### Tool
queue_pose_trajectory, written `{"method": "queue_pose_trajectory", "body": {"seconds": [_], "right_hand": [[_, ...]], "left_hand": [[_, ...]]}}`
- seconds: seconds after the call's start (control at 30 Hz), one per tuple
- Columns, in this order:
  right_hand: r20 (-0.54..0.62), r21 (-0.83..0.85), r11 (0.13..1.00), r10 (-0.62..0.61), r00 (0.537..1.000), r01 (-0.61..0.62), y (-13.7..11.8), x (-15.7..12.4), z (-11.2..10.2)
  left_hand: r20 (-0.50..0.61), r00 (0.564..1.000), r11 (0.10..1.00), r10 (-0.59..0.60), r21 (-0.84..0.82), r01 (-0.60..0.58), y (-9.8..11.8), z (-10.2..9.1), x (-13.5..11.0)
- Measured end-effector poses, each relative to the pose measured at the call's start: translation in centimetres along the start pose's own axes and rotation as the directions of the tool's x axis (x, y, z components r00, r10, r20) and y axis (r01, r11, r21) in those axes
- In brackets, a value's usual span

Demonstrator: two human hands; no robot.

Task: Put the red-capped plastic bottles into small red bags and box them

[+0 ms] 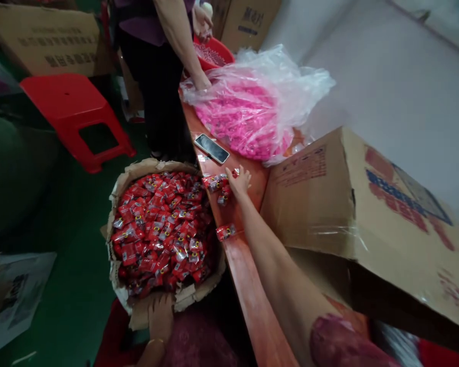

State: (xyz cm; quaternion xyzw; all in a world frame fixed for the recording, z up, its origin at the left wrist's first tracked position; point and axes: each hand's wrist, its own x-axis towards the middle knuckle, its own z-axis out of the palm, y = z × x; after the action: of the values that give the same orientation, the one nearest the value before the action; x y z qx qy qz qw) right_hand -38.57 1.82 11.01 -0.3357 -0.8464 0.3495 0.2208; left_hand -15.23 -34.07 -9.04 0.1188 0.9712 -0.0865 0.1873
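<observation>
My right hand (240,182) reaches over the table with fingers spread, at a small cluster of red plastic-wrapped packets (224,193). Some red shows between thumb and fingers, apparently not gripped. A single packet (225,232) lies apart, nearer me on the table edge. Below left, a round container with a torn cardboard rim (117,204) is heaped with many similar red packets (160,229). My left hand (161,313) is closed over the near side of that rim, its fingertips at the inner edge.
A phone (211,148) lies on the reddish table (248,275). Beyond it, a clear bag of pink pieces (245,117) has a co-worker's hand (202,81) at it, near a red basket (224,51). A large carton (313,188) stands right; a red stool (67,97) stands left.
</observation>
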Motion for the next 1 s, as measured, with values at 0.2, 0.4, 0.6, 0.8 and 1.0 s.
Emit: {"method": "queue_pose_trajectory", "body": {"seconds": [0.2, 0.4, 0.6, 0.8, 1.0], "right_hand": [[0.148, -0.06, 0.937, -0.332, 0.932, 0.343, 1.1, -2.8, 2.6], [0.246, 0.051, 0.751, -0.648, 0.721, 0.658, 3.0, -10.2, 3.2], [0.19, -0.13, 0.882, -0.426, 0.885, 0.453, 7.4, -11.4, 0.1], [0.271, -0.015, 0.785, -0.594, 0.758, 0.62, 10.5, -16.1, 1.4], [0.291, 0.075, 0.576, -0.793, 0.534, 0.814, 11.6, -18.6, 1.6]], "left_hand": [[-0.082, 0.995, 0.989, 0.051, -0.133, -0.062, -0.3, 0.4, -0.3], [-0.175, 0.982, 0.965, 0.067, -0.239, -0.108, -0.2, 0.8, -0.4], [-0.225, 0.966, 0.954, 0.131, -0.235, -0.184, -0.3, 0.0, -0.6], [-0.276, 0.951, 0.952, 0.139, -0.228, -0.205, -0.3, 0.2, -0.1], [-0.309, 0.942, 0.95, 0.13, -0.232, -0.208, -0.2, 0.4, 0.4]]}}
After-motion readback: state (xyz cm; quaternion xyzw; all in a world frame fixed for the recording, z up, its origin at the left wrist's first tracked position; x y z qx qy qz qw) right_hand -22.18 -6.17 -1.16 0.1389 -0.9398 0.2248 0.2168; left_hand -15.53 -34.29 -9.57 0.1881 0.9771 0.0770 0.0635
